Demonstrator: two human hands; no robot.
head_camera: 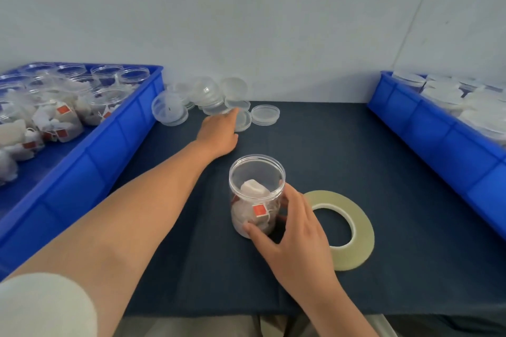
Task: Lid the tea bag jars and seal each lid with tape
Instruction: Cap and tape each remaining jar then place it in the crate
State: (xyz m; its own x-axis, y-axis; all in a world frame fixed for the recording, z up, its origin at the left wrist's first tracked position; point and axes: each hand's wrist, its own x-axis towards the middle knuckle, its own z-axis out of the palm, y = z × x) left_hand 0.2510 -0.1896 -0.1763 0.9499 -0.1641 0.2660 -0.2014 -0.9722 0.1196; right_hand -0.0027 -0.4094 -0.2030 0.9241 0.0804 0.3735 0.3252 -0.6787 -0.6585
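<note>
Your right hand (295, 227): curled round the near side of the open jar (257, 186), thumb low on its left wall, fingers wrapping the right.
Jar: upright near the middle of the dark cloth (356, 145), no lid on, tea bags (254, 189) inside.
Your left hand (219, 131): stretched to the far side, fingertips at the loose lids (213, 96); you cannot tell from here whether they grasp one.
Lids: clear, heaped by the far wall, just right of the left crate (109, 150).
Tape roll (361, 227): flat on the cloth, just right of the jar, partly under your right hand.
Left crate: blue, holding open jars and loose tea bags.
Right crate (438, 145): blue, contents pale and blurred.
</note>
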